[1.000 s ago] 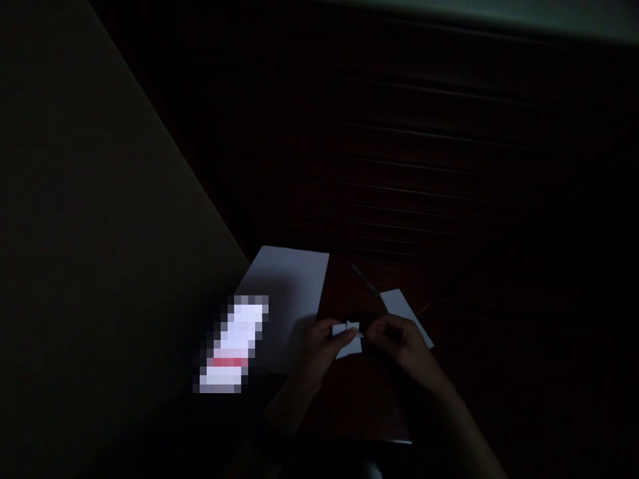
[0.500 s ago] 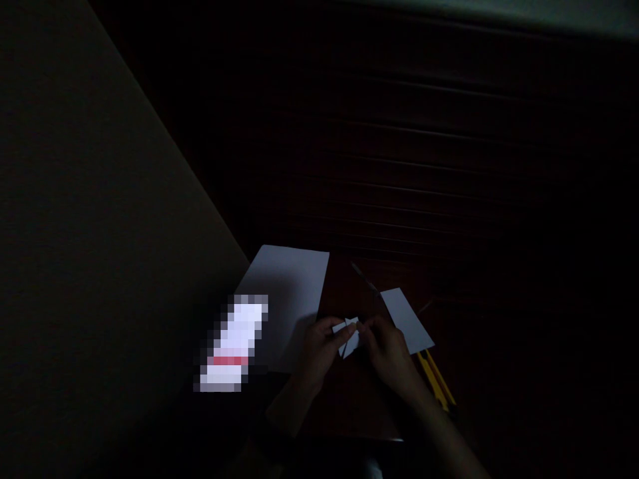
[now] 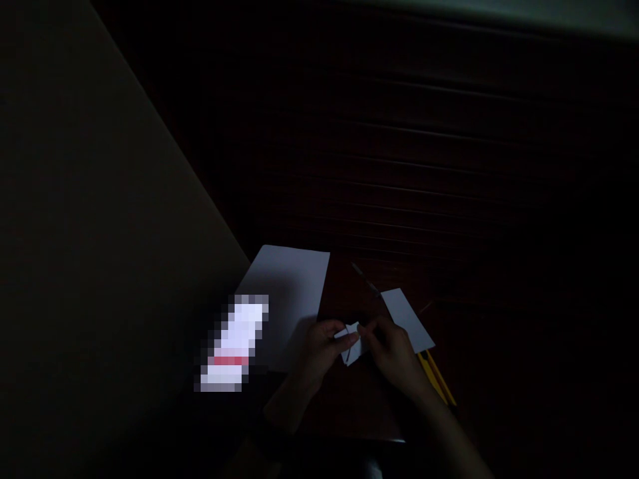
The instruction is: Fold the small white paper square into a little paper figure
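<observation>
A small folded piece of white paper [image 3: 353, 352] is held between my two hands, just above the dark tabletop. My left hand [image 3: 319, 349] pinches its left side, with the thumb lying across the front. From the right, my right hand [image 3: 392, 346] grips the paper's other side between thumb and fingers. A dark crease or gap runs down the paper. The fingertips cover part of it, and the dim light blurs the exact fold.
A large white sheet [image 3: 294, 279] lies at the left, beside a bright pixelated screen [image 3: 237, 339]. To the right are a smaller white paper [image 3: 407, 319], a yellow-handled tool [image 3: 436, 376] partly under it, and a slim clear pen [image 3: 365, 278]. A dark slatted panel [image 3: 379, 159] rises behind.
The folded paper has turned slightly and shifted a little down and right. My right hand's fingers have moved further over its right side.
</observation>
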### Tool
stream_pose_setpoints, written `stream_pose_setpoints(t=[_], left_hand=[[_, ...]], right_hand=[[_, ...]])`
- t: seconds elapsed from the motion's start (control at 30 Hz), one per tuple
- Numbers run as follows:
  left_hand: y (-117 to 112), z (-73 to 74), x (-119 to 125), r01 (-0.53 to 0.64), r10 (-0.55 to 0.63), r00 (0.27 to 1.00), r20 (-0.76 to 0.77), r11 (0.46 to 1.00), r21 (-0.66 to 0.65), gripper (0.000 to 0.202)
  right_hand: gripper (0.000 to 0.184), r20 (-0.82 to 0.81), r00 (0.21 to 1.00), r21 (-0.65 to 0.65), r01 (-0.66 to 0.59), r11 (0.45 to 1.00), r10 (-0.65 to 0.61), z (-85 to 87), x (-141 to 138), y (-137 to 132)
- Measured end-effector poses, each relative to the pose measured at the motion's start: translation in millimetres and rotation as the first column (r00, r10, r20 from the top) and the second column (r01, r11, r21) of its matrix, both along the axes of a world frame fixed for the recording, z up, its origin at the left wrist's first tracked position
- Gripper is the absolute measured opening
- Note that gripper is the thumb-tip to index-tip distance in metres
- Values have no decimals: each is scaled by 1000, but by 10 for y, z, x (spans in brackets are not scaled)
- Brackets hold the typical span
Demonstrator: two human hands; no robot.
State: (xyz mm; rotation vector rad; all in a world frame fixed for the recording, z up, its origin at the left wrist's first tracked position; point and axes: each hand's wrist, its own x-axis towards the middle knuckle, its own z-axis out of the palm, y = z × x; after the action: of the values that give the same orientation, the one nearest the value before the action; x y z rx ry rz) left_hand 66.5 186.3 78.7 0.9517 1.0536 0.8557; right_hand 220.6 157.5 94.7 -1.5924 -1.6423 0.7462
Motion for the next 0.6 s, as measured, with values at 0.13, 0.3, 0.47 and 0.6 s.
stream_pose_setpoints(t=[0.13, 0.3, 0.47, 0.6], left_hand=[[-3, -12, 12, -41, 42, 999, -11, 999, 24, 23], [-1, -30, 22, -68, 68, 998, 8, 997, 27, 24], [4, -19, 25, -101, 101, 995, 22, 995, 3, 25], [1, -27, 30, -110, 110, 994, -8, 994, 19, 24]], right_hand=[[20, -45, 998, 10, 45, 999, -44, 7, -22, -10], [24, -120, 988, 4, 95, 995, -94, -12, -62, -5], [35, -217, 967, -51, 129, 990, -137, -20, -65, 7], [37, -227, 966, -74, 106, 992, -120, -3, -84, -1]])
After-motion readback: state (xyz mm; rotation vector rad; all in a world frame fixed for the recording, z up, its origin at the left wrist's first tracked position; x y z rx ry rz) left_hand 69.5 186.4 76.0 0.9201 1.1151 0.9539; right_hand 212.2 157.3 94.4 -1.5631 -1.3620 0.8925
